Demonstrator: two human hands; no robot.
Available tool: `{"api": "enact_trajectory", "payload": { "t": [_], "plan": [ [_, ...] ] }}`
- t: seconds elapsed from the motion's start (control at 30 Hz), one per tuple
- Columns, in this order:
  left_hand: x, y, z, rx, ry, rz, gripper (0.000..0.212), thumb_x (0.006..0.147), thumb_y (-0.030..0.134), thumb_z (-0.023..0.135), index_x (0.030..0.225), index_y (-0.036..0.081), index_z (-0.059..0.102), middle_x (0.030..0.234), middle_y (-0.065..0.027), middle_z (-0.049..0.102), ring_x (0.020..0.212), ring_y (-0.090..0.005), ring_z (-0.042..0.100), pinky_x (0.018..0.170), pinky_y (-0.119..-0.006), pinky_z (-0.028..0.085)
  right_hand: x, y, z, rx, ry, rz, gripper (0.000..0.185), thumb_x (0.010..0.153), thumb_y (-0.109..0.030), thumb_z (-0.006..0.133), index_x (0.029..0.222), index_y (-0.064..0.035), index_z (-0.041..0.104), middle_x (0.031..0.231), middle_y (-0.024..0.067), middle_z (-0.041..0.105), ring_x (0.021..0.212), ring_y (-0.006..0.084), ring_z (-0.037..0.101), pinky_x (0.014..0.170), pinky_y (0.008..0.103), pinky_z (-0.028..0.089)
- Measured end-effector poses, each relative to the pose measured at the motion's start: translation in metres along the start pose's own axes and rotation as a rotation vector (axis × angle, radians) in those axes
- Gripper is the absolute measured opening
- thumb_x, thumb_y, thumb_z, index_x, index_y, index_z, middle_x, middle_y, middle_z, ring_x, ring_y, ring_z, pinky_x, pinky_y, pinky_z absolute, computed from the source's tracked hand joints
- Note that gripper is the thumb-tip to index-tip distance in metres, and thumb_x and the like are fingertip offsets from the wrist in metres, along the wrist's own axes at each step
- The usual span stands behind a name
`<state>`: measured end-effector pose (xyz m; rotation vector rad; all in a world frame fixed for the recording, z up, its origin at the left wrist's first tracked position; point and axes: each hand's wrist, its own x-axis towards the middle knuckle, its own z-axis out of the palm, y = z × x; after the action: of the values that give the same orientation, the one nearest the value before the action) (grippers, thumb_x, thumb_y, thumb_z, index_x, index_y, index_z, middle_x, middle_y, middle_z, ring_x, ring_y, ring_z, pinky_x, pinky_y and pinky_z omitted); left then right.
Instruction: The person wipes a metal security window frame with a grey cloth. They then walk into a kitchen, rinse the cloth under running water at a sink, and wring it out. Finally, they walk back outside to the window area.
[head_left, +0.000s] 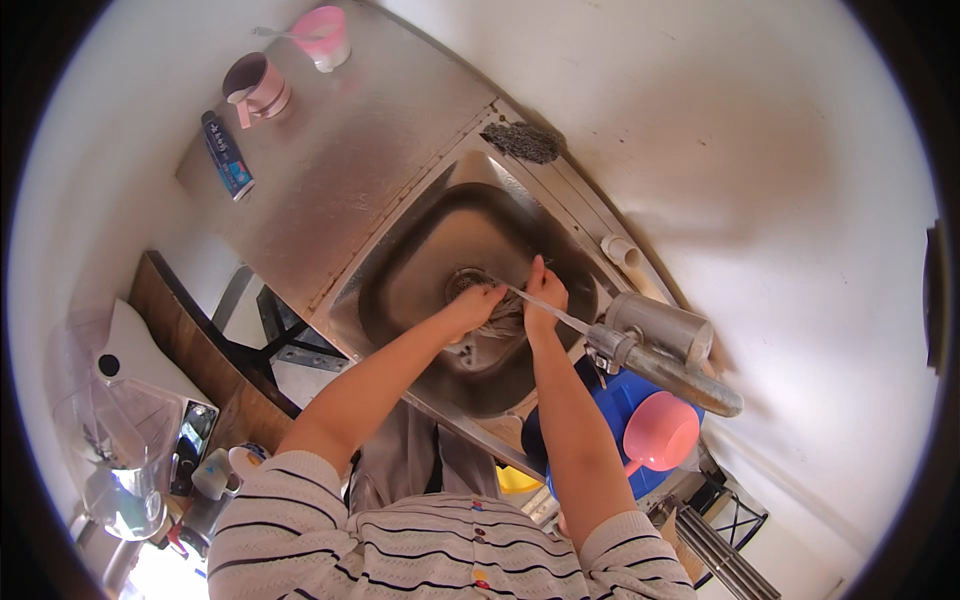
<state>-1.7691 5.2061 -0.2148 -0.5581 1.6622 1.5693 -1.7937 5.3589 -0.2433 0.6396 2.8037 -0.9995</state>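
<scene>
Between my hands, inside a stainless steel sink, is a bunched, wet greyish cloth. My left hand is closed around its left side, close to the round drain strainer. At its right side my right hand grips it, with the thumb side raised; part of that grip is hidden. A water stream runs from the faucet on the right, passing between my hands towards the cloth and the drain.
A steel wool pad lies on the sink's back ledge. The metal counter holds a pink mug, a pink cup and a toothpaste tube. Beside my right arm, a pink dipper rests on a blue container.
</scene>
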Motion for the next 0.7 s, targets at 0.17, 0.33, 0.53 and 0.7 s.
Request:
{"api": "enact_trajectory", "payload": {
  "t": [0.17, 0.33, 0.53, 0.7],
  "plan": [
    [0.021, -0.036, -0.047, 0.5, 0.385, 0.409, 0.053, 0.088, 0.025, 0.062, 0.137, 0.017, 0.045, 0.142, -0.0201, 0.037, 0.134, -0.0391, 0.031, 0.106, -0.049, 0.031, -0.011, 0.056, 0.033, -0.15, -0.107, -0.374, 0.036, 0.088, -0.021, 0.063, 0.123, -0.0159, 0.06, 0.129, 0.0207, 0.049, 0.117, 0.0412, 0.047, 0.097, 0.0493, 0.039],
    [0.032, -0.069, -0.031, 0.726, 0.49, 0.059, 0.063, 0.085, 0.024, 0.065, 0.142, 0.026, 0.037, 0.156, -0.0128, 0.005, 0.141, -0.0448, 0.006, 0.11, -0.057, 0.025, -0.034, 0.074, 0.066, -0.346, -0.262, -0.334, 0.085, 0.075, -0.017, 0.077, 0.147, -0.0234, 0.032, 0.138, 0.0258, 0.035, 0.121, 0.046, 0.042, 0.101, 0.0517, 0.037],
    [0.048, -0.103, -0.015, 0.345, 0.424, -0.053, 0.075, 0.083, 0.025, 0.068, 0.146, 0.028, 0.029, 0.157, -0.0146, -0.003, 0.141, -0.0479, 0.001, 0.109, -0.06, 0.024, -0.028, 0.069, 0.081, -0.398, -0.5, -0.39, 0.06, 0.076, -0.009, 0.072, 0.13, -0.015, 0.046, 0.122, 0.0185, 0.05, 0.11, 0.0362, 0.051, 0.092, 0.044, 0.044],
    [0.03, -0.069, 0.01, -0.122, 0.429, -0.192, 0.083, 0.086, 0.046, 0.063, 0.152, 0.031, 0.015, 0.157, -0.0167, -0.006, 0.141, -0.0473, 0.005, 0.108, -0.059, 0.027, -0.027, 0.076, 0.093, 0.324, -0.317, -0.26, 0.028, 0.081, 0.004, 0.048, 0.108, -0.005, 0.05, 0.103, 0.0157, 0.053, 0.093, 0.0278, 0.054, 0.083, 0.0313, 0.043]
  ]
}}
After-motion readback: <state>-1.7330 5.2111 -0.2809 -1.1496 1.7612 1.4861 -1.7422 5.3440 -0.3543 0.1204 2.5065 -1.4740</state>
